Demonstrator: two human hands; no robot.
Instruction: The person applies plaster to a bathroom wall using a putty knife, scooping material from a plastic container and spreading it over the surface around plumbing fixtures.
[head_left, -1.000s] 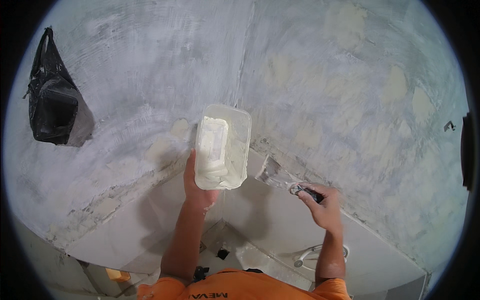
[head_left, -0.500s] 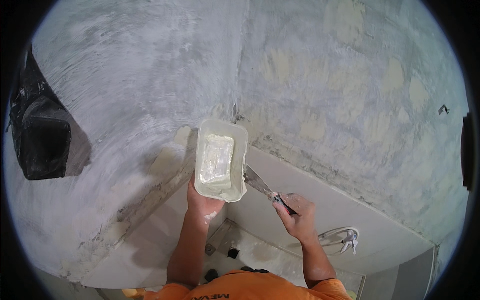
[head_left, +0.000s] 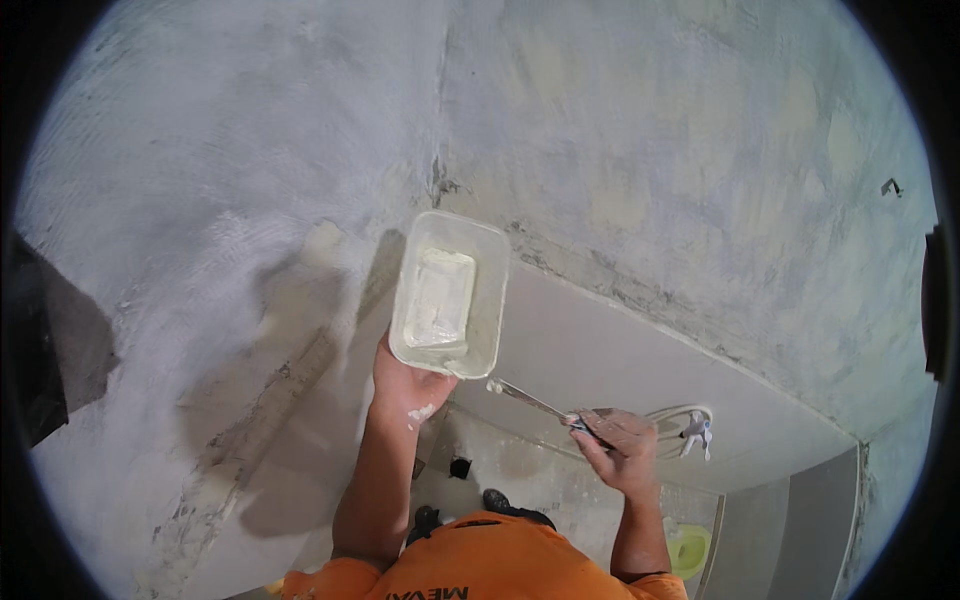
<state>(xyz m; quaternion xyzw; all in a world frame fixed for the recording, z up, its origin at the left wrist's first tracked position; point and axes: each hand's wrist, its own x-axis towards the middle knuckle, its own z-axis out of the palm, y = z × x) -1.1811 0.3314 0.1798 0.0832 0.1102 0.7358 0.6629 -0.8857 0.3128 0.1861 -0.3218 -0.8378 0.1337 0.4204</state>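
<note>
My left hand (head_left: 408, 385) is closed around the lower end of a translucent plastic tub (head_left: 486, 300), its fingers mostly hidden beneath. Pale cream filler (head_left: 440, 300) coats the tub's bottom and walls. A white smear marks my left wrist. To the right, my right hand (head_left: 622, 448) grips the handle of a putty knife (head_left: 535, 400). The blade points left, seen nearly edge-on, with a small dab of filler at its tip. That tip is just below the tub's lower right corner and apart from it.
Two patchy plastered walls meet at a corner (head_left: 440, 190) above the tub. Smooth light panels (head_left: 640, 350) line the lower walls. A white sprayer with a hose (head_left: 697, 435) hangs on the right panel. Black plastic (head_left: 35, 340) covers something at left. A yellow-green basin (head_left: 688, 550) stands low at right.
The putty knife has come away from the tub's right side, moving down and right, and its blade has turned edge-on. The tub has shifted slightly upward. My view has shifted too.
</note>
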